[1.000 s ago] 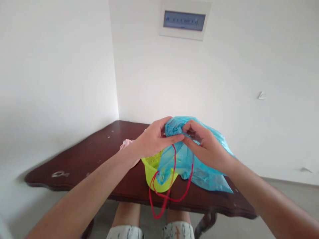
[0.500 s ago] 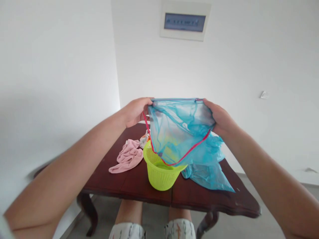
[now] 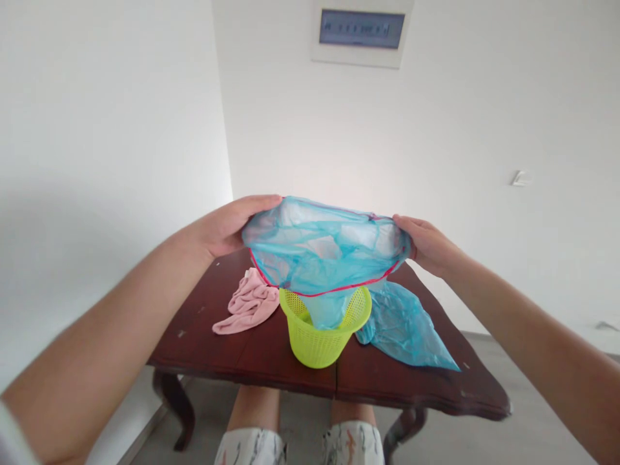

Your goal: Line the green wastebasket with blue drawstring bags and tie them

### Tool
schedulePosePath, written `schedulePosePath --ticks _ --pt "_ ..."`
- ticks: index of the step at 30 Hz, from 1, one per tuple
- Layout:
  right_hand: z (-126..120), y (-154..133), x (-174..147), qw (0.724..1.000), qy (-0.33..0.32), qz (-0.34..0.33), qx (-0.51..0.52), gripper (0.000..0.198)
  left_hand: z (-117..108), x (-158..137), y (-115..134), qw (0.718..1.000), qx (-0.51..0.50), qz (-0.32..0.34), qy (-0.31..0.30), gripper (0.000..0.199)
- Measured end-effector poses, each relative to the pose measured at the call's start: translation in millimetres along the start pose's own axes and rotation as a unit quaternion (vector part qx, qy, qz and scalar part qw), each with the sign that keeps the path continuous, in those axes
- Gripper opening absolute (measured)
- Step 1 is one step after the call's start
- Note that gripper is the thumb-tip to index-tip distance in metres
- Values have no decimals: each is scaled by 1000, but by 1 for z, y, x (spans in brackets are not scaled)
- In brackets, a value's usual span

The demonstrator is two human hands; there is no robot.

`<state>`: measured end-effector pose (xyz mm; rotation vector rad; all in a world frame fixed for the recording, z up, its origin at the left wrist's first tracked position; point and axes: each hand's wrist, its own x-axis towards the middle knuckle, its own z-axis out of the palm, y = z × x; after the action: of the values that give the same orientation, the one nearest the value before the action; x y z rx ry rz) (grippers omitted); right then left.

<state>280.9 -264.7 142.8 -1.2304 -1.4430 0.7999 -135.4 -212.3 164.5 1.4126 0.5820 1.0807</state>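
A translucent blue plastic bag (image 3: pixel 320 252) with a red drawstring edge is stretched wide between my two hands. My left hand (image 3: pixel 230 226) grips its left side, thumb on top and the other fingers partly hidden by the film. On the right side, my right hand (image 3: pixel 426 244) pinches the rim. The bag's lower end hangs down into a yellow-green perforated plastic basket (image 3: pixel 317 345), which stands upright on the table. More blue bags (image 3: pixel 409 326) lie crumpled right of the basket.
A pink cloth (image 3: pixel 249 303) lies left of the basket on the dark wooden table (image 3: pixel 203 342). My legs are under the table's near edge. White walls stand behind and to the left, with a panel box (image 3: pixel 361 32) and a switch (image 3: pixel 521 178).
My left hand has moved left, spreading the bag mouth wider and rounder. My right hand is slightly lower. The bag's lower end now hangs inside the basket.
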Motion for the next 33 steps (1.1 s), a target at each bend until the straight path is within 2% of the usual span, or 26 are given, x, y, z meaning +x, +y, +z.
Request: schedulePosePath --ticks 3,6,9,11,13,15,19,22,28,33 --pt "2 17 -17 997 -41 62 -18 59 11 -17 -18 993 110 -17 -30 29" --pt "-2 26 -37 986 -91 121 -70 63 23 -37 -32 979 185 -25 -83 35" --pt "-11 22 -50 975 -139 151 -82 65 31 -53 -32 981 155 -36 -109 36" --pt "-16 18 -49 977 -137 150 -57 62 32 -53 -29 989 105 -46 -96 36" --pt "-16 21 -40 983 -116 141 -31 57 29 -40 -32 994 71 -54 -66 38" --pt "-9 31 -23 985 -99 137 -28 49 22 -15 -45 995 71 -60 -36 43" --pt "15 69 16 985 -55 150 -72 33 2 40 -91 980 157 -120 4 56" --pt "32 94 40 984 -36 144 -100 27 -12 66 -120 964 226 -138 28 55" --pt "51 123 69 971 -10 150 -184 18 -31 93 -158 939 300 -161 46 40" --pt "59 144 68 946 -27 201 -254 27 -45 99 -178 920 339 -198 17 32"
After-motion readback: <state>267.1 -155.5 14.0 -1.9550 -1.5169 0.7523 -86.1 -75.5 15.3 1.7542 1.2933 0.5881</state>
